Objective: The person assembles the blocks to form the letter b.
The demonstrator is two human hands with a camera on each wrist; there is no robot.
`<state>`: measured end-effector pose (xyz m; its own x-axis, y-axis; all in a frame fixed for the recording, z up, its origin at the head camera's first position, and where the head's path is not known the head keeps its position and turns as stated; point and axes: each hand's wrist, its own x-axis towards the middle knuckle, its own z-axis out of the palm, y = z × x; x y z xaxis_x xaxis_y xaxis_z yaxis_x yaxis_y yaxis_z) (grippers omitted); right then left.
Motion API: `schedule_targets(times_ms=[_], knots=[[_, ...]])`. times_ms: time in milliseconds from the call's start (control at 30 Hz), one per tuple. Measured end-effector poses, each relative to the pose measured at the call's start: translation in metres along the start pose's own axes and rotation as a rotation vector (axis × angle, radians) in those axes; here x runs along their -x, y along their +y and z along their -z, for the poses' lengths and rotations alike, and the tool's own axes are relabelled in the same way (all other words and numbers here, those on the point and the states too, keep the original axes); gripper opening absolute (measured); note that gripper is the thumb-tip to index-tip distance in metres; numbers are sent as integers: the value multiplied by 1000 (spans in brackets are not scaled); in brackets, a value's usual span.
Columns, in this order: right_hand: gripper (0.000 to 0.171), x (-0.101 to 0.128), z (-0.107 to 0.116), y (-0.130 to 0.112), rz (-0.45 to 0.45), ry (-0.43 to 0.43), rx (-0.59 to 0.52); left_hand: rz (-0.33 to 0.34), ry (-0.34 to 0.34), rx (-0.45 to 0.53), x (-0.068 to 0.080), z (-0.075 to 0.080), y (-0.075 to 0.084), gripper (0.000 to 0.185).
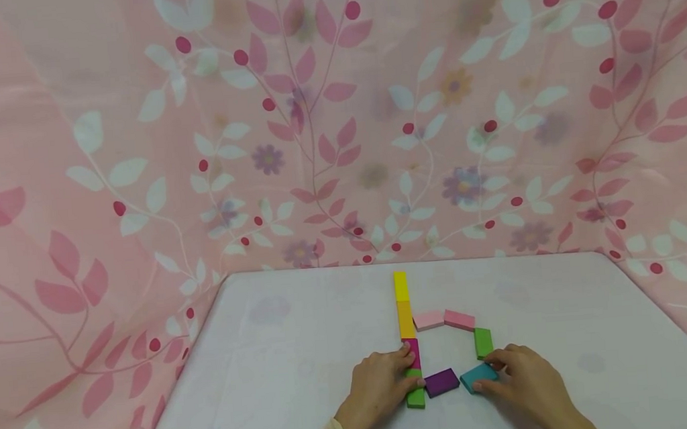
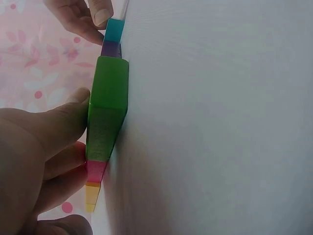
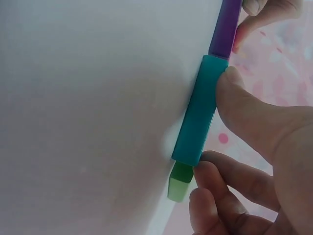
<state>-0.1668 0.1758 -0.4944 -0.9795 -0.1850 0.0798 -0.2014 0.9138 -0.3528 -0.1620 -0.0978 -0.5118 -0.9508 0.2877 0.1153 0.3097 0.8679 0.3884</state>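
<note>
My left hand [image 1: 378,388] rests on the lower part of a straight column of blocks. Its fingertips touch the magenta block [image 1: 415,364], and its thumb lies on the green block [image 1: 415,401] at the column's near end. With thumb and fingers at its two ends, my right hand [image 1: 529,385] pinches a teal block [image 1: 479,377]. The teal block lies flat on the table, in line with a purple block [image 1: 441,382]. In the right wrist view a second green block [image 3: 179,183] sits just past the teal block [image 3: 195,112].
A bright yellow block [image 1: 401,287] and a golden yellow block [image 1: 405,319] form the column's far part. A light pink block [image 1: 429,320], a darker pink block [image 1: 459,320] and the second green block [image 1: 483,343] curve round to the right. All lie on a white-covered table [image 1: 305,339] before a floral curtain [image 1: 336,121].
</note>
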Motion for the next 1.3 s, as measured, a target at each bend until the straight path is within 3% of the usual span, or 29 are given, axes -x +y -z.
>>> schedule_targets(times_ms=[933, 1033, 1133, 1300], knots=[[46, -12, -4, -8, 94, 61, 22, 3, 0, 17, 0, 1, 1, 52], [50, -13, -3, -7, 153, 68, -3, 11, -8, 13, 0, 0, 1, 53], [54, -15, -3, -8, 268, 65, -49, 14, -15, 0, 0, 1, 1, 54], [52, -20, -5, -16, 412, -6, -115, 11, -18, 1, -2, 1, 1, 54]])
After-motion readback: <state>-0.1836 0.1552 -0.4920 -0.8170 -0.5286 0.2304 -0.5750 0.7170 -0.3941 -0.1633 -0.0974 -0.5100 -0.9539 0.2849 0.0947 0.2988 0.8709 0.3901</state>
